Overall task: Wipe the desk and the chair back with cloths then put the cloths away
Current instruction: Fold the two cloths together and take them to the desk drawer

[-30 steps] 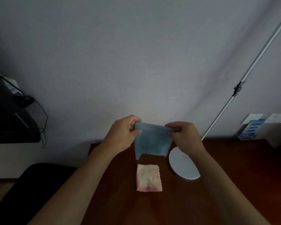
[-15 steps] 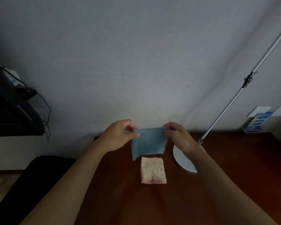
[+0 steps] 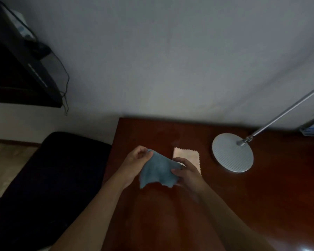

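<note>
Both hands, left (image 3: 136, 160) and right (image 3: 186, 171), pinched the soft blue cloth (image 3: 158, 172), its top edge slanting down-right over the dark red-brown wooden desk (image 3: 261, 205).

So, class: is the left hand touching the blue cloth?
Touching. The head view shows the left hand pinching the top corner of the blue cloth, fingers curled onto the fabric, while the right hand grips its other side above the desk.

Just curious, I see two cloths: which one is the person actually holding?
The blue cloth. The left hand and right hand both pinch it above the desk, while the pink cloth lies flat behind them.
</note>
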Demonstrator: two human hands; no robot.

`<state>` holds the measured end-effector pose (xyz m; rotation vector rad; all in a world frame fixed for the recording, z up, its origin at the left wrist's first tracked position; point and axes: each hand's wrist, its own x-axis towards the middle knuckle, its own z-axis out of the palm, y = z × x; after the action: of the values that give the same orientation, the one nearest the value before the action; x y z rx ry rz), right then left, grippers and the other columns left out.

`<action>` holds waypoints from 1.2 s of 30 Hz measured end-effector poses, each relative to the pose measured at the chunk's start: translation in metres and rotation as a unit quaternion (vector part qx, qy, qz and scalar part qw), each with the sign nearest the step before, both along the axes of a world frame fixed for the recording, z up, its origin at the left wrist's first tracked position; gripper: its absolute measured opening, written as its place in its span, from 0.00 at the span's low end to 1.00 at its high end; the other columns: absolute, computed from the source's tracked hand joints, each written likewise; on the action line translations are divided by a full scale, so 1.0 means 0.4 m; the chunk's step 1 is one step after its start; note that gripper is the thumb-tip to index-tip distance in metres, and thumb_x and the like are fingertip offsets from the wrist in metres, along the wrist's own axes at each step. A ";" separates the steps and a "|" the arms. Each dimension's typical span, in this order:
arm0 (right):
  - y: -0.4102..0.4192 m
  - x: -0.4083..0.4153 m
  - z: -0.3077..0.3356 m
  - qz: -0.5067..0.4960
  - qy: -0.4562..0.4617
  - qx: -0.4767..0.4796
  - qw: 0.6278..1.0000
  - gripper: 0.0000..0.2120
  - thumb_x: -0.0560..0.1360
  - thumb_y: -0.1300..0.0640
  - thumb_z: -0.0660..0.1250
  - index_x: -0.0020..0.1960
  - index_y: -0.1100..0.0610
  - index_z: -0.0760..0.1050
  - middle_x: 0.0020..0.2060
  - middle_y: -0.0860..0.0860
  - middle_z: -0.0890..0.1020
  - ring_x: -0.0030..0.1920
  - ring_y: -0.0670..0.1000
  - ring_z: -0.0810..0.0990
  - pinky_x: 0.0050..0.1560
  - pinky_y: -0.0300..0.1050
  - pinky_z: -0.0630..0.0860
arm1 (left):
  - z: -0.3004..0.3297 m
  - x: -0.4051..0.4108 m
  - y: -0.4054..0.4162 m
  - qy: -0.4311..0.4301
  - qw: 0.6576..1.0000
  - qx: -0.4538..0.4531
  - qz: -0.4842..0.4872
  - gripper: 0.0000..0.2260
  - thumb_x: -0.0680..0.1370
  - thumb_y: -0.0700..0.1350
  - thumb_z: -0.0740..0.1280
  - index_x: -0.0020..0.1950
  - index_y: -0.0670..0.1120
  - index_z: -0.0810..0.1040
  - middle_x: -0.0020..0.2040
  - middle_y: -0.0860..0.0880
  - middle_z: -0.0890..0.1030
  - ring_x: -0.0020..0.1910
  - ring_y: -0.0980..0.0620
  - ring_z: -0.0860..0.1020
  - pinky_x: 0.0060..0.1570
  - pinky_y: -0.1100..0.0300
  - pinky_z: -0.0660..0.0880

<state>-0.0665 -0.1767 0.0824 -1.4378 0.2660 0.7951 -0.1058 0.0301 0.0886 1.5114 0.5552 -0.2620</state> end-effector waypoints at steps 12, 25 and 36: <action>0.104 -0.071 -0.193 0.121 -0.246 -0.371 0.887 0.21 0.74 0.61 0.64 0.65 0.49 0.72 0.57 0.48 0.78 0.59 0.50 0.76 0.59 0.49 0.74 | -0.243 -0.145 -0.001 -0.023 0.886 0.453 -0.094 0.20 0.81 0.53 0.63 0.71 0.48 0.68 0.68 0.50 0.71 0.67 0.52 0.70 0.65 0.58 0.70; 0.050 0.050 -0.295 0.195 -0.300 -0.577 0.734 0.26 0.70 0.51 0.66 0.66 0.53 0.65 0.62 0.57 0.71 0.60 0.60 0.71 0.58 0.57 0.71 | -0.299 0.112 0.027 -0.063 0.821 0.494 -0.279 0.03 0.80 0.47 0.64 0.53 0.53 0.75 0.49 0.55 0.77 0.52 0.53 0.76 0.58 0.54 0.63; 0.057 0.131 -0.311 0.183 -0.276 -0.654 0.680 0.29 0.71 0.38 0.63 0.64 0.54 0.64 0.58 0.55 0.70 0.57 0.57 0.69 0.53 0.53 0.70 | -0.358 0.294 -0.014 -0.001 0.775 0.541 -0.328 0.29 0.83 0.61 0.52 0.81 0.56 0.44 0.81 0.41 0.46 0.80 0.41 0.44 0.76 0.39 0.50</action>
<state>-0.0140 -0.1540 -0.0419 -3.1063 0.0274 0.3428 0.0118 0.0244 -0.0546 2.8351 0.0961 -0.5251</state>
